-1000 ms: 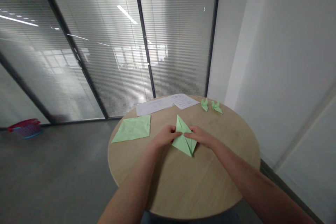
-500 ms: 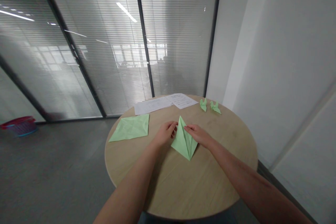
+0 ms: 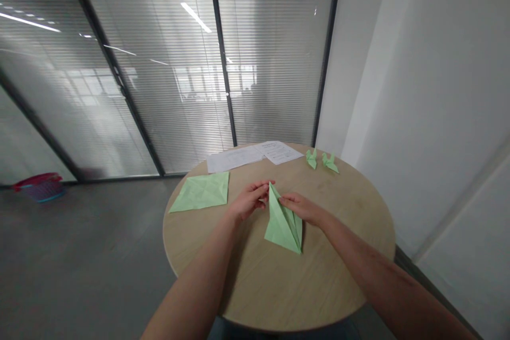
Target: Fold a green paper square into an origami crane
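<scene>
A light green sheet of origami paper (image 3: 282,226), folded into a pointed kite-like shape with a long crease, stands slightly tilted over the table in front of me. My left hand (image 3: 252,200) is at its upper tip, thumb and index finger closed about the point while the other fingers curl loosely. On the right side, just below the tip, my right hand (image 3: 299,206) pinches the folded layers; its lower fingers are hidden by the paper. To the left lies a flat, creased green sheet (image 3: 201,192).
The round wooden table (image 3: 255,297) carries two white papers, a plain-looking one (image 3: 233,159) and a printed one (image 3: 280,152), at the back. Two small green folded figures (image 3: 311,159) stand at back right. A red and blue basket (image 3: 42,187) is on the floor at left.
The folded paper has turned, its lower point swinging right and toward me. My left hand has moved up to the tip. The view has shifted slightly.
</scene>
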Action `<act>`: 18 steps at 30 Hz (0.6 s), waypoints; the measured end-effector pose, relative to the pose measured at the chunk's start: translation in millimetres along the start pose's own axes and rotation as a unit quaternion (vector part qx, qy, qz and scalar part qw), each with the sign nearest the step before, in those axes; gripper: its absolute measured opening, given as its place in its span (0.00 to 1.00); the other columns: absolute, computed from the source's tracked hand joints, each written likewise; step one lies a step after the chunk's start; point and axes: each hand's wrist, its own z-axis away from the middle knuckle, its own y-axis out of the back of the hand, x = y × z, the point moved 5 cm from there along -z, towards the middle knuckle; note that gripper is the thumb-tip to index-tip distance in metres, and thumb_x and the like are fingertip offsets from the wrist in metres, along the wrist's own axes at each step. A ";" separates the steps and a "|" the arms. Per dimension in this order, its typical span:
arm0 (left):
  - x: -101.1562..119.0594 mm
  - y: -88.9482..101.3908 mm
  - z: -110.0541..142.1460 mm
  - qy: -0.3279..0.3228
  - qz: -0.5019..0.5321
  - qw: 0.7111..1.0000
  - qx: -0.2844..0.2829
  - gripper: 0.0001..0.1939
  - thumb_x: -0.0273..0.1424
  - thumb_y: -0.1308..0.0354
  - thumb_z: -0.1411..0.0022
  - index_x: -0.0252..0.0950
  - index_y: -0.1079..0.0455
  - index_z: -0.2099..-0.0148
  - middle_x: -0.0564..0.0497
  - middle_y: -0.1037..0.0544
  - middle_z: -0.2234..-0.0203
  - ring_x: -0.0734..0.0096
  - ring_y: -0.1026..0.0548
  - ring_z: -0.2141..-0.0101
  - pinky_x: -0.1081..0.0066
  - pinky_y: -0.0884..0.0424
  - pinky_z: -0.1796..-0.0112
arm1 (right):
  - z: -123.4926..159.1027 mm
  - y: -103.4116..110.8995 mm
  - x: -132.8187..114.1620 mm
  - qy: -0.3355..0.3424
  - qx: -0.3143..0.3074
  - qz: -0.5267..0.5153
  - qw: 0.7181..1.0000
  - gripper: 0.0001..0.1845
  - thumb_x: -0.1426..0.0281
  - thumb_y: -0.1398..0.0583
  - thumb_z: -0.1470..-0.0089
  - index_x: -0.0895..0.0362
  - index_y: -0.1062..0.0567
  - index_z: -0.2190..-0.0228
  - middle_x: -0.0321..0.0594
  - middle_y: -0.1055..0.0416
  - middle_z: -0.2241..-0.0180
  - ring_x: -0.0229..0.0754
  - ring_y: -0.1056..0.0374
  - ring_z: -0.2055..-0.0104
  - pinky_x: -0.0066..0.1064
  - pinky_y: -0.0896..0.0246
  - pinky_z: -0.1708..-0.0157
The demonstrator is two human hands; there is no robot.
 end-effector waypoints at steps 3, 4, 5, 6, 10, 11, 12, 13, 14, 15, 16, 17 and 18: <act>-0.2 0.3 1.0 0.004 -0.009 1.000 -0.005 0.23 0.43 0.32 0.47 0.37 0.25 0.53 0.53 0.28 0.74 0.78 0.31 0.76 0.78 0.38 0.76 | 0.9 -0.6 -1.3 0.004 -0.007 0.006 1.000 0.28 0.45 0.42 0.45 0.58 0.23 0.64 0.39 0.27 0.69 0.42 0.35 0.68 0.31 0.41 0.65; 0.0 0.4 1.5 0.004 -0.011 1.000 -0.007 0.22 0.43 0.32 0.47 0.37 0.25 0.54 0.53 0.28 0.73 0.78 0.31 0.75 0.78 0.38 0.76 | 0.9 -0.7 -1.3 0.005 -0.010 0.007 1.000 0.28 0.45 0.42 0.45 0.58 0.23 0.65 0.38 0.27 0.69 0.41 0.35 0.69 0.31 0.41 0.65; 0.3 0.4 1.9 0.004 -0.012 1.000 -0.008 0.21 0.43 0.32 0.47 0.37 0.25 0.55 0.53 0.27 0.72 0.77 0.30 0.75 0.78 0.38 0.76 | 0.9 -0.7 -1.1 0.005 -0.012 0.010 1.000 0.27 0.46 0.42 0.45 0.58 0.23 0.65 0.38 0.27 0.69 0.41 0.36 0.69 0.31 0.41 0.65; 0.4 0.4 2.3 0.004 -0.012 1.000 -0.010 0.20 0.42 0.32 0.47 0.38 0.25 0.55 0.52 0.27 0.71 0.77 0.30 0.74 0.78 0.38 0.76 | 0.7 -0.5 -0.8 0.006 -0.012 0.013 1.000 0.27 0.46 0.42 0.45 0.58 0.23 0.66 0.38 0.27 0.70 0.41 0.36 0.69 0.31 0.41 0.65; 0.1 0.8 2.6 0.008 -0.010 1.000 -0.014 0.20 0.42 0.31 0.48 0.38 0.26 0.56 0.53 0.27 0.71 0.77 0.29 0.73 0.78 0.38 0.75 | 0.3 -0.5 0.4 -0.001 -0.016 0.012 1.000 0.27 0.45 0.42 0.46 0.58 0.23 0.67 0.38 0.28 0.70 0.41 0.37 0.70 0.31 0.42 0.67; -0.2 1.1 2.4 0.009 -0.009 1.000 -0.014 0.20 0.42 0.31 0.48 0.37 0.27 0.57 0.53 0.27 0.71 0.77 0.29 0.73 0.78 0.38 0.75 | 0.5 -0.8 0.0 -0.004 -0.018 0.012 1.000 0.27 0.45 0.41 0.46 0.58 0.23 0.67 0.38 0.28 0.71 0.40 0.37 0.70 0.30 0.43 0.67; -0.5 1.4 2.1 0.010 -0.009 1.000 -0.015 0.20 0.42 0.31 0.48 0.37 0.27 0.57 0.54 0.28 0.72 0.77 0.29 0.74 0.78 0.38 0.75 | 0.8 -1.1 -0.6 -0.007 -0.018 0.012 1.000 0.27 0.45 0.41 0.46 0.58 0.23 0.67 0.38 0.28 0.71 0.40 0.37 0.71 0.30 0.43 0.68; -0.8 1.7 1.8 0.010 -0.010 1.000 -0.015 0.20 0.42 0.31 0.48 0.37 0.27 0.57 0.54 0.28 0.73 0.77 0.29 0.74 0.78 0.38 0.75 | 1.1 -1.2 -1.6 -0.008 -0.016 0.014 1.000 0.28 0.45 0.41 0.46 0.58 0.23 0.67 0.38 0.29 0.71 0.40 0.37 0.71 0.30 0.43 0.68; -1.0 1.9 1.5 0.009 -0.011 1.000 -0.016 0.20 0.42 0.31 0.48 0.37 0.28 0.57 0.54 0.28 0.73 0.77 0.30 0.74 0.78 0.38 0.75 | 1.4 -1.2 -2.8 -0.008 -0.014 0.018 1.000 0.28 0.44 0.41 0.47 0.58 0.23 0.67 0.37 0.29 0.72 0.40 0.38 0.71 0.30 0.44 0.68; -1.0 2.1 1.2 0.008 -0.014 1.000 -0.018 0.19 0.42 0.32 0.48 0.37 0.28 0.58 0.54 0.28 0.73 0.77 0.30 0.74 0.78 0.38 0.75 | 1.6 -1.2 -4.0 -0.006 -0.012 0.022 1.000 0.28 0.44 0.41 0.47 0.58 0.24 0.67 0.37 0.29 0.72 0.40 0.38 0.71 0.30 0.44 0.68; -0.8 2.3 1.0 0.006 -0.019 1.000 -0.019 0.19 0.42 0.32 0.47 0.36 0.28 0.58 0.54 0.29 0.73 0.77 0.30 0.74 0.78 0.38 0.76 | 1.8 -1.2 -5.0 -0.004 -0.011 0.025 1.000 0.28 0.44 0.41 0.48 0.58 0.24 0.67 0.37 0.30 0.72 0.40 0.38 0.71 0.30 0.44 0.69; -0.5 2.5 0.8 0.003 -0.024 1.000 -0.019 0.19 0.42 0.32 0.47 0.36 0.28 0.58 0.54 0.29 0.74 0.77 0.30 0.74 0.78 0.38 0.76 | 1.9 -1.2 -5.8 -0.003 -0.010 0.030 1.000 0.28 0.44 0.41 0.48 0.58 0.24 0.68 0.37 0.30 0.72 0.40 0.38 0.71 0.30 0.44 0.69; -0.1 2.7 0.6 0.001 -0.031 0.999 -0.018 0.18 0.42 0.33 0.47 0.36 0.29 0.59 0.54 0.29 0.74 0.77 0.30 0.74 0.78 0.37 0.76 | 1.9 -1.2 -6.3 -0.003 -0.010 0.034 0.999 0.28 0.44 0.41 0.48 0.58 0.24 0.68 0.37 0.30 0.72 0.40 0.38 0.71 0.30 0.44 0.69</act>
